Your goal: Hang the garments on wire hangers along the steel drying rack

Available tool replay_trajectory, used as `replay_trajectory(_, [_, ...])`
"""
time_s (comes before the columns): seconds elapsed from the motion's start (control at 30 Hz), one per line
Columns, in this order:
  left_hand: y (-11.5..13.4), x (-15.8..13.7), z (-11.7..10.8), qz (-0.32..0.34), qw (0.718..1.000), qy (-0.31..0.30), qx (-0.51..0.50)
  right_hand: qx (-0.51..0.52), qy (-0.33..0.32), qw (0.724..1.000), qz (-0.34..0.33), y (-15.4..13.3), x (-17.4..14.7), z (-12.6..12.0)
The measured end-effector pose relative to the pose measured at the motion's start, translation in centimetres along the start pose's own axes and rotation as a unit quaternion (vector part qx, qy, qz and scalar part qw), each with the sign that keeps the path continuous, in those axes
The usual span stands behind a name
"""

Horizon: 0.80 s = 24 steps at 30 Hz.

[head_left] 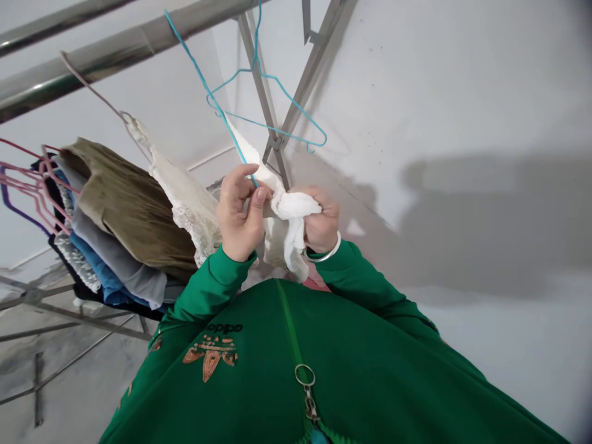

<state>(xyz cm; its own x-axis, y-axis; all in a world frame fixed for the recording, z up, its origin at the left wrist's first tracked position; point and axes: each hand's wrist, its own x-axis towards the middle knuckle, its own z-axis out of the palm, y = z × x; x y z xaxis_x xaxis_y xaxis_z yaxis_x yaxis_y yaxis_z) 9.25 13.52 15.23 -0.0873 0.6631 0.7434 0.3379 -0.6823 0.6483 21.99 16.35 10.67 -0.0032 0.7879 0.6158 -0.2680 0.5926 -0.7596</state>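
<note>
My left hand (240, 214) is closed, with thumb and fingers pinching the lower end of a blue clothes hanger (198, 69). This hanger reaches up to the metal rail and is seen nearly edge-on. A white garment (296, 205) is partly draped on it, its cloth bunched between my hands. Wrapped round that bunched cloth is my right hand (324, 223), with a pale bangle (329, 251) on the wrist. Some fingers of both hands are hidden by the cloth. Close beside my left hand hangs a cream lace-edged garment (178, 185).
A second blue hanger (296, 102) hangs bare from the metal rail (111, 52). To the left are an olive garment (129, 203) and several other clothes on pink and purple hangers. Grey metal struts (305, 80) stand against the white wall (462, 92) at the right.
</note>
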Motion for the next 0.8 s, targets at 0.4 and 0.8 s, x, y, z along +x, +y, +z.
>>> replay_trajectory(0.4, [-1.6,-0.7,0.0,-0.038,0.998,0.035,-0.025,-0.22,-0.146,0.964,-0.012,1.4,-1.3,-1.5])
replay_trajectory(0.8, [-2.6,-0.8,0.8,-0.049,0.998,0.018,-0.025,-0.406,-0.131,0.888,-0.171,1.6,0.7,0.4])
